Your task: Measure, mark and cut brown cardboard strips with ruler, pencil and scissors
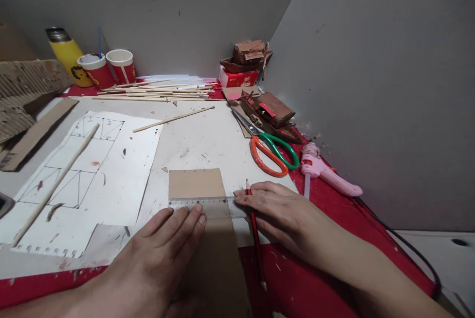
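A strip of brown cardboard (196, 182) lies in front of me and runs down toward my body. Across it rests a clear ruler (215, 207). The fingers of my left hand (163, 244) lie flat on the ruler's left half, pressing it against the cardboard. My right hand (284, 214) is at the ruler's right end, with a red and black pencil (254, 239) between its fingers. The pencil's sharpened tip points away from me, just beyond the ruler. What lies under my right palm is hidden.
Scissors (269, 157) and a pink glue gun (330, 174) with a cable lie at right. Left is a paper with a truss drawing (126, 184) and a stick (59, 179) on it. Behind are thin sticks (159, 94), paper cups (121, 66), a yellow bottle (69, 56) and brown cardboard models (274, 108).
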A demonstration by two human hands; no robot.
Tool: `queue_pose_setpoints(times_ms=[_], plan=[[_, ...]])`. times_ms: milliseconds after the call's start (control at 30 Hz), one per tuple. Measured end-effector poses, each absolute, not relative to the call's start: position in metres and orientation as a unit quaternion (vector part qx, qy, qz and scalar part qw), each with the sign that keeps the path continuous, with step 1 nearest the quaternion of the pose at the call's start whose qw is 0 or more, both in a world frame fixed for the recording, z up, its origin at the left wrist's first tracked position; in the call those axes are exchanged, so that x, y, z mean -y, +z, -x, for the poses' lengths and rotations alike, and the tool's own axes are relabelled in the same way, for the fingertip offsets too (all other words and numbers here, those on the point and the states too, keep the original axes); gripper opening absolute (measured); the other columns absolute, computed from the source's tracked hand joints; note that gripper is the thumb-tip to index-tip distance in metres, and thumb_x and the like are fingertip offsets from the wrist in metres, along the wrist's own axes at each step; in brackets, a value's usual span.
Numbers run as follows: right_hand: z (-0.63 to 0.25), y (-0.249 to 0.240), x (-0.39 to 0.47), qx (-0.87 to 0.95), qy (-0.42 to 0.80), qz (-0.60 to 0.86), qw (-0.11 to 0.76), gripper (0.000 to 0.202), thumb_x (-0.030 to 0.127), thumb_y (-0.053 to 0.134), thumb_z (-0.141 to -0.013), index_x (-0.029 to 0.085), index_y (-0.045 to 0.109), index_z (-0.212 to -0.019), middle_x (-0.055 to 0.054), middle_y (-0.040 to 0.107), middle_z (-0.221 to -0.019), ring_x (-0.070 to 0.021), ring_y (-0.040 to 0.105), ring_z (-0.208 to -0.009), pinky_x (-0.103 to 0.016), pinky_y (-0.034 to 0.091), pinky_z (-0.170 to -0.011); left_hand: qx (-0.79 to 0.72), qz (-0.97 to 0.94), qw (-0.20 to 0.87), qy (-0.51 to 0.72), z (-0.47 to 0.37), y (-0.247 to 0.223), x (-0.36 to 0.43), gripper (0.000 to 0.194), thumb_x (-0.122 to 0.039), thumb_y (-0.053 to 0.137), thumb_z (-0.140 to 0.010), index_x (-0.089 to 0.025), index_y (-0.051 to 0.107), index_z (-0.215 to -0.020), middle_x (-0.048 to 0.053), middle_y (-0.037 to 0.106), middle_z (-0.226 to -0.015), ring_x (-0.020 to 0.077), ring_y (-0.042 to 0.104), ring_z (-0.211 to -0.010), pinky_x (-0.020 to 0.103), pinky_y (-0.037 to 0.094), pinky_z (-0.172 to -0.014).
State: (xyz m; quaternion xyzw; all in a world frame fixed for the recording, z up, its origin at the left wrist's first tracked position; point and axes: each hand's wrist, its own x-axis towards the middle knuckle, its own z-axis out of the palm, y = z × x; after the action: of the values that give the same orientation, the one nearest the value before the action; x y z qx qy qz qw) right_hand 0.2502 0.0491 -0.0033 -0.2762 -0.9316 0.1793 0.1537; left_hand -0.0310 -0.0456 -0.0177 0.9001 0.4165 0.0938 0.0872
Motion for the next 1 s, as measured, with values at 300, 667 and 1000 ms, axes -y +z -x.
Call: queue_pose_setpoints(times_ms=[300, 667, 1000], plan=[[-0.256, -0.012, -0.049, 0.933, 0.176, 0.275, 0.152, 0.036, 0.013, 0.049, -0.098, 0.024, 0.054, -0.131, -0.009, 0.070, -0.116, -0.0235, 0.061, -0.109, -0.037, 0.056, -0.088, -0.379, -0.921, 0.027, 0.083, 0.032, -0.025, 0.048, 0.084, -0.043, 0.067, -0.081, -0.001, 0.036, -0.147, 0.019, 0.045, -0.153, 0.0306, 0.039, -0.141, 0.041, 0.029, -0.119], [-0.257, -0.017, -0.050, 0.935, 0.174, 0.274, 0.146, 0.035, 0.013, 0.049, -0.098, 0.023, 0.055, -0.131, -0.009, 0.069, -0.117, -0.0229, 0.059, -0.110, -0.035, 0.054, -0.089, -0.376, -0.924, 0.020, 0.060, 0.031, -0.022, 0.046, 0.086, -0.049, 0.066, -0.082, 0.000, 0.039, -0.146, 0.020, 0.046, -0.152, 0.0327, 0.041, -0.139, 0.043, 0.034, -0.115], [-0.255, -0.012, -0.050, 0.935, 0.165, 0.276, 0.146, 0.035, 0.015, 0.050, -0.098, 0.024, 0.057, -0.131, -0.009, 0.071, -0.115, -0.0233, 0.062, -0.108, -0.036, 0.056, -0.088, -0.391, -0.916, 0.049, 0.074, 0.033, -0.021, 0.045, 0.081, -0.056, 0.056, -0.089, -0.006, 0.037, -0.150, 0.013, 0.042, -0.157, 0.0264, 0.034, -0.144, 0.038, 0.019, -0.121]])
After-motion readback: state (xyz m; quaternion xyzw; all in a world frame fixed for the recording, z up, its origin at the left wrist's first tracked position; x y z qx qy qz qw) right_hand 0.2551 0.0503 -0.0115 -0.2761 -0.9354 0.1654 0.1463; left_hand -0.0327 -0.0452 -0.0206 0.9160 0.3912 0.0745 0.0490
